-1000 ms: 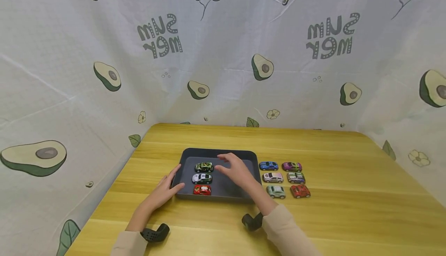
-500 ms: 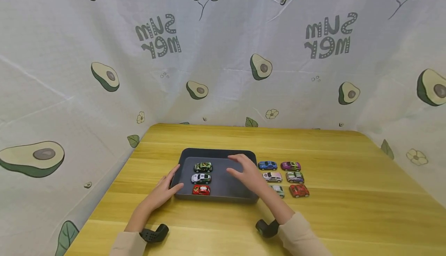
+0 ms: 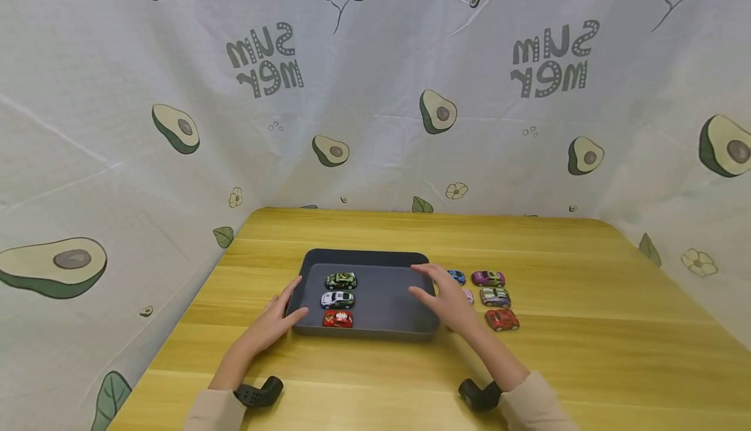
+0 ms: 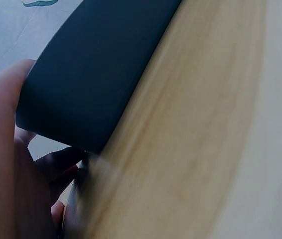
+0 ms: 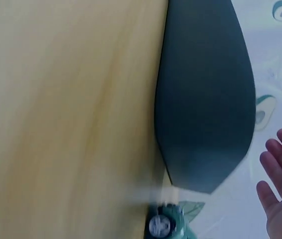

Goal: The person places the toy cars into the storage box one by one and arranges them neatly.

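A dark grey tray lies on the wooden table. In its left part stand a green car, a white car and a red car in a column. My left hand rests against the tray's front left corner with straight fingers, and its palm meets the tray wall in the left wrist view. Holding nothing, my right hand hovers over the tray's right edge with relaxed, spread fingers.
Right of the tray stand more toy cars: a purple one, a grey-purple one, a red one and a blue one partly behind my right hand. A pale green car shows in the right wrist view. Avocado-print cloth walls the table.
My right hand has moved rightward from above the tray's middle to its right edge and now covers some of the cars beside it. The left hand has stayed put.
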The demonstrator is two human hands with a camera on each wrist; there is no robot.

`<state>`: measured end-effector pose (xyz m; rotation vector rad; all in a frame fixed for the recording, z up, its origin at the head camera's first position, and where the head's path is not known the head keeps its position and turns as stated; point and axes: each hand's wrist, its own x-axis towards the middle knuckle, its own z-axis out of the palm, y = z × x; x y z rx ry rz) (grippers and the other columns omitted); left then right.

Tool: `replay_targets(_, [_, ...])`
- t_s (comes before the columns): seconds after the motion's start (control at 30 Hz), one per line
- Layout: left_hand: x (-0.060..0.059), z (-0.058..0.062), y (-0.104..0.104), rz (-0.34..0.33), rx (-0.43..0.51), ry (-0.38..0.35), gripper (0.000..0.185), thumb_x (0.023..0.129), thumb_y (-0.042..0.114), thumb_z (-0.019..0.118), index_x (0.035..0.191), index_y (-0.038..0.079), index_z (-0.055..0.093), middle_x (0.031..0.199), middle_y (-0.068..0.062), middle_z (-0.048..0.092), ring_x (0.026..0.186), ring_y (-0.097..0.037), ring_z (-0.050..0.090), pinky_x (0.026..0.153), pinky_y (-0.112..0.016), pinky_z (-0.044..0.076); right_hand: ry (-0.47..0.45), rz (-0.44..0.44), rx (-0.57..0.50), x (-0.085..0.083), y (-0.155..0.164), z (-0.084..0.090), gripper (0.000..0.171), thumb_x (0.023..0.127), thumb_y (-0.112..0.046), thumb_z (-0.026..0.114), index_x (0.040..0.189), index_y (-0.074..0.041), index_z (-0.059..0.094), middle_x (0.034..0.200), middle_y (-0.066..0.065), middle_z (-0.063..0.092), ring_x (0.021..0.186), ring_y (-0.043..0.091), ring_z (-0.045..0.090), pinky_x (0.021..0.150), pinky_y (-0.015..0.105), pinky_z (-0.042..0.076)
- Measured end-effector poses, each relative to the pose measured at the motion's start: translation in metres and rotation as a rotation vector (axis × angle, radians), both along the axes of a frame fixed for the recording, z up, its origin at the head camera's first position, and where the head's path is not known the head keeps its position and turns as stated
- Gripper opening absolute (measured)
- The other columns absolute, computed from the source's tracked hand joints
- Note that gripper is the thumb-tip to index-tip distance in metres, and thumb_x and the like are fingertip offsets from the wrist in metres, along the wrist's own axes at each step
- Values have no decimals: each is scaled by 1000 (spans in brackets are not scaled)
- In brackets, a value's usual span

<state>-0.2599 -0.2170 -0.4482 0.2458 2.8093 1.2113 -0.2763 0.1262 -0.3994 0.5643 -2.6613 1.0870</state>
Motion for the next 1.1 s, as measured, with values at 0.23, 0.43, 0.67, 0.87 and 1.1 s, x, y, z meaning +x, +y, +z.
replay_targets(0.23, [-1, 0, 0, -5, 11, -2, 70, 90, 43, 49, 147, 26, 13, 150, -21, 19, 135, -51, 7, 100, -71, 11, -6, -29, 3, 6, 24, 1, 48, 84, -22, 64, 127, -5, 52, 127, 16, 51, 118, 34, 48, 93, 52, 41])
replay_targets(0.43, [-1, -1, -1, -11, 18, -5, 70, 90, 44, 49, 147, 27, 11, 150, -21, 18, 135, -52, 6, 99, -72, 11, -3, -61, 28, 11, 45, 1, 46, 84, -20, 64, 126, -4, 52, 127, 17, 51, 117, 35, 47, 93, 53, 41])
replay_targets(0.67, [-1, -1, -2, -8, 15, -3, 70, 90, 43, 49, 147, 26, 12, 150, -21, 19, 135, -52, 7, 99, -72, 12, 9, -85, 34, 13, 68, -2, 47, 85, -20, 64, 126, -1, 51, 124, 20, 51, 114, 37, 48, 92, 55, 40])
replay_targets(0.87, [0, 0, -1, -8, 13, -6, 70, 90, 44, 49, 147, 26, 12, 150, -20, 18, 135, -52, 6, 99, -72, 12, 9, -85, 42, 16, 90, -5, 47, 84, -16, 64, 124, 3, 50, 123, 24, 52, 120, 44, 41, 97, 61, 32])
replay_targets(1.1, [0, 0, 0, -7, 6, 1, 70, 90, 44, 49, 147, 26, 12, 150, -20, 19, 135, -52, 7, 98, -72, 14, 13, -102, 80, 23, 113, -7, 47, 82, -15, 65, 122, 4, 51, 121, 28, 51, 115, 47, 44, 91, 61, 36])
